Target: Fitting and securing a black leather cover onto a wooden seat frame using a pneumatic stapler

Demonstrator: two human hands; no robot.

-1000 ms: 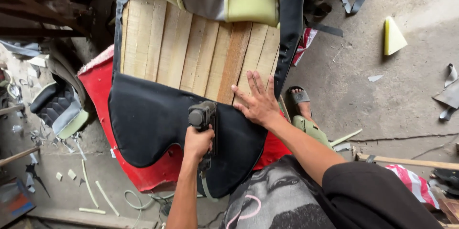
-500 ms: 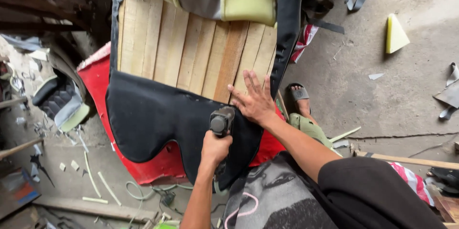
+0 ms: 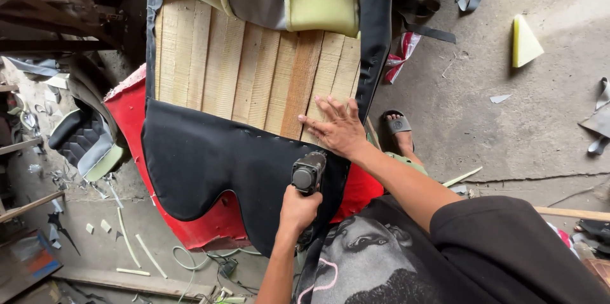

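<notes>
The left hand is clenched around a dark staple gun, its body pointing up at the black fabric near the wooden panel's lower right corner. The right hand lies flat, fingers spread, on the slats by the fabric's edge.

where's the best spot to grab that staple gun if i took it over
Probably by the handle, from below, on the person's side. The staple gun stands with its round head up against the black cover, and its handle runs down toward the body, where the left hand wraps it. The right hand lies flat on the wooden slats just above.
</notes>
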